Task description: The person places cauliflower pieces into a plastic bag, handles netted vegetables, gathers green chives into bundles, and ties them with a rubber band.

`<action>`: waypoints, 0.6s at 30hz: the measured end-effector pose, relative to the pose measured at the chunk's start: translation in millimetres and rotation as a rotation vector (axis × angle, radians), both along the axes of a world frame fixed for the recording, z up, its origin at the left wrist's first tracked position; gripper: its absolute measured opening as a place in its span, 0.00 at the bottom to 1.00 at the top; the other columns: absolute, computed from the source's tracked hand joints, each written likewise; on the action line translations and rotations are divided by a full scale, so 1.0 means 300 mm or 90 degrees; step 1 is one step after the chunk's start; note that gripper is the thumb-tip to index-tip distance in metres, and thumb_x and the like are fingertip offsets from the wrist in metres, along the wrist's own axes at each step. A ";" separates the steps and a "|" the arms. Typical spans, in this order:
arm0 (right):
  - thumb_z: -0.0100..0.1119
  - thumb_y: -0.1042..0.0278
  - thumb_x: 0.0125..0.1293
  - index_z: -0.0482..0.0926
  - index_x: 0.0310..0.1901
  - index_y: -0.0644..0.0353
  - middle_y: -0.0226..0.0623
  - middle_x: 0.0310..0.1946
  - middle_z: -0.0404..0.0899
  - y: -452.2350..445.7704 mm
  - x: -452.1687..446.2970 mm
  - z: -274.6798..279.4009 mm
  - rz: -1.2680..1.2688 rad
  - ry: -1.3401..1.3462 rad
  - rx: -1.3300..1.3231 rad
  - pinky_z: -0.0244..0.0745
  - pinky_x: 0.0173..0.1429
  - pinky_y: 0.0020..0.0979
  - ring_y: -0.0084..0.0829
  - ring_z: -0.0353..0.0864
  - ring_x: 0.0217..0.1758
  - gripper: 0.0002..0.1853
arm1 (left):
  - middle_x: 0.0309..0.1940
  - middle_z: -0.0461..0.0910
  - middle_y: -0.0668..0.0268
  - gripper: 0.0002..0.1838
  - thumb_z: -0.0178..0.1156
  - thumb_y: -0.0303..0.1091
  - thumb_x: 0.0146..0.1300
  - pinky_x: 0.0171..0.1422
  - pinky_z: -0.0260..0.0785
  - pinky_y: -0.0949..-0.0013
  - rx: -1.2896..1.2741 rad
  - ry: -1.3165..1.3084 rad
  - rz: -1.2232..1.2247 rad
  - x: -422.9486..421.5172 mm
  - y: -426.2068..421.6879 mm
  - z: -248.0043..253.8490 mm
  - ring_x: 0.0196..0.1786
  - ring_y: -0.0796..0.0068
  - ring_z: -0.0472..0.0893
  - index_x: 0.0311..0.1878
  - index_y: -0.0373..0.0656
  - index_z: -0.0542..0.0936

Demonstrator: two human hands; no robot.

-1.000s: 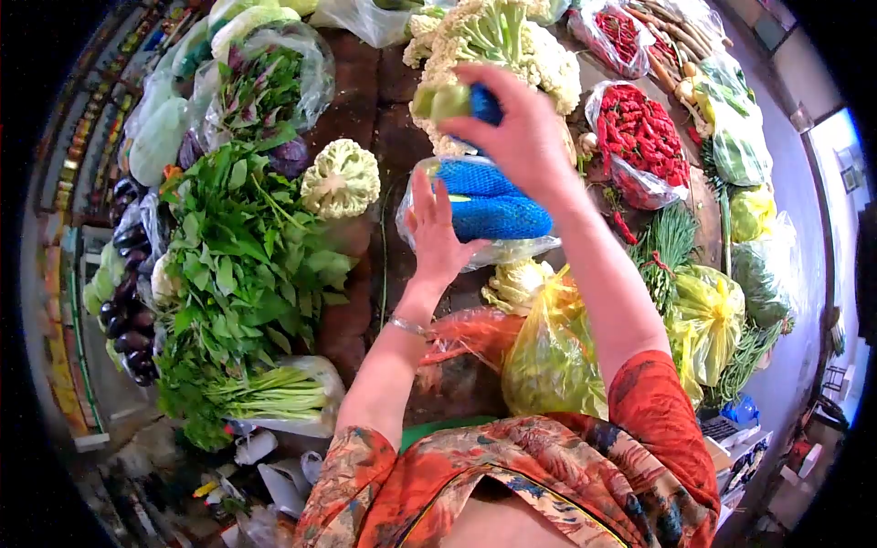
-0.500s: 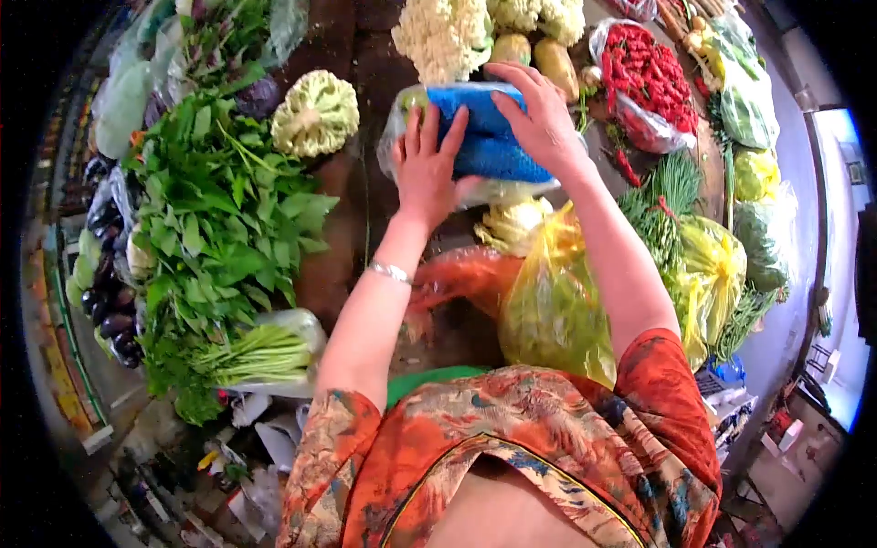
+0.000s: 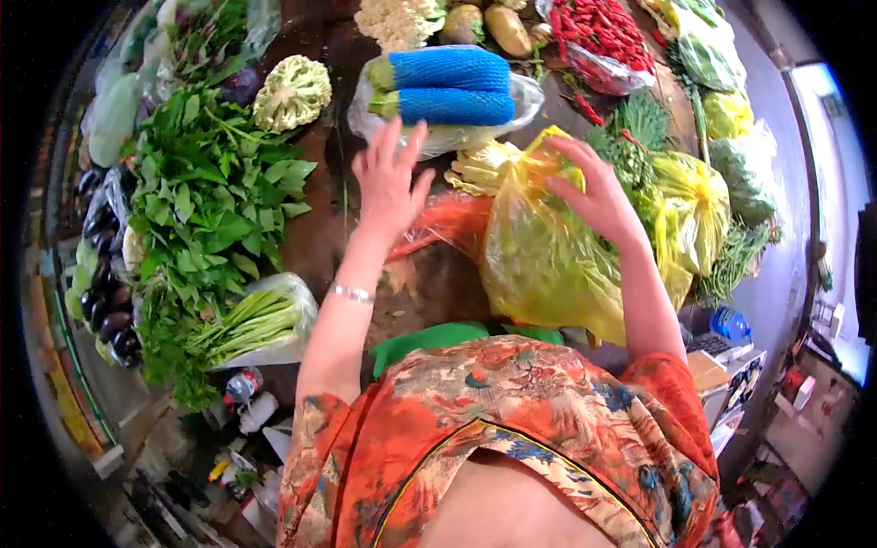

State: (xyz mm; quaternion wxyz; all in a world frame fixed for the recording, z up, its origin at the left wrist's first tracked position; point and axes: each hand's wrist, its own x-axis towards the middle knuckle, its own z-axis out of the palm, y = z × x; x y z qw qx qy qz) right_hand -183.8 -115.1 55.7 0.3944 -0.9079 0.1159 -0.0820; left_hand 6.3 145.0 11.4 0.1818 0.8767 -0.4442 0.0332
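Observation:
Two long vegetables with green ends, in blue mesh sleeves [image 3: 443,89], lie side by side on a clear plastic bag [image 3: 525,102]. My left hand [image 3: 391,178] hovers just in front of them, fingers spread, holding nothing. Over the right edge of a knotted yellow plastic bag [image 3: 539,247] is my right hand [image 3: 596,190], its fingers apart and slightly bent near the knot; whether it touches the bag I cannot tell. A red plastic bag [image 3: 448,224] lies between my forearms, beside a pale cabbage-like vegetable [image 3: 481,167].
Leafy greens [image 3: 206,183] and bundled green stalks [image 3: 251,324] cover the left of the wooden table [image 3: 320,228]. A cauliflower [image 3: 292,93] and potatoes [image 3: 507,30] sit farther back. Red chilies [image 3: 598,36] and another yellow bag [image 3: 690,196] are at right.
Both hands have come off the blue-sleeved vegetables and drawn back toward me. The left is now in front of them, the right over the yellow bag. The view has shifted slightly.

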 end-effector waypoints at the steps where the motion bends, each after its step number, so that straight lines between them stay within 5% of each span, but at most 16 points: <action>1: 0.66 0.67 0.64 0.73 0.66 0.58 0.46 0.67 0.72 0.018 -0.077 0.018 -0.013 0.034 0.041 0.62 0.75 0.40 0.45 0.69 0.72 0.28 | 0.78 0.54 0.56 0.42 0.67 0.42 0.62 0.75 0.49 0.41 0.035 0.049 -0.023 -0.054 0.038 -0.042 0.79 0.50 0.55 0.78 0.62 0.60; 5: 0.69 0.54 0.61 0.66 0.72 0.51 0.44 0.73 0.63 0.090 -0.305 0.050 -0.034 0.171 0.003 0.51 0.78 0.47 0.45 0.60 0.77 0.38 | 0.74 0.61 0.53 0.40 0.68 0.45 0.61 0.72 0.53 0.41 0.157 0.117 -0.068 -0.261 0.143 -0.171 0.76 0.50 0.59 0.75 0.54 0.64; 9: 0.73 0.54 0.55 0.63 0.74 0.47 0.43 0.74 0.60 0.199 -0.407 0.047 -0.004 0.228 -0.106 0.44 0.78 0.53 0.46 0.56 0.79 0.45 | 0.62 0.74 0.59 0.19 0.64 0.35 0.62 0.65 0.60 0.49 0.024 0.046 -0.056 -0.336 0.170 -0.201 0.67 0.55 0.70 0.56 0.46 0.78; 10: 0.73 0.57 0.55 0.64 0.73 0.48 0.44 0.73 0.61 0.223 -0.427 0.021 0.028 0.246 -0.081 0.45 0.78 0.54 0.46 0.55 0.78 0.43 | 0.51 0.79 0.60 0.12 0.61 0.29 0.60 0.62 0.63 0.53 -0.006 0.073 -0.053 -0.345 0.163 -0.191 0.59 0.56 0.75 0.47 0.44 0.79; 14: 0.69 0.63 0.57 0.68 0.69 0.50 0.48 0.70 0.65 0.310 -0.489 -0.062 0.065 0.155 -0.145 0.53 0.75 0.56 0.52 0.56 0.77 0.36 | 0.45 0.80 0.54 0.17 0.53 0.22 0.60 0.58 0.69 0.55 -0.057 0.194 -0.028 -0.377 0.148 -0.173 0.52 0.51 0.77 0.53 0.42 0.78; 18: 0.66 0.60 0.62 0.69 0.69 0.52 0.44 0.69 0.66 0.295 -0.523 -0.031 0.051 0.161 -0.099 0.49 0.76 0.52 0.49 0.56 0.77 0.33 | 0.45 0.82 0.52 0.20 0.49 0.20 0.61 0.52 0.75 0.56 -0.060 0.379 0.076 -0.428 0.145 -0.082 0.46 0.49 0.82 0.56 0.41 0.77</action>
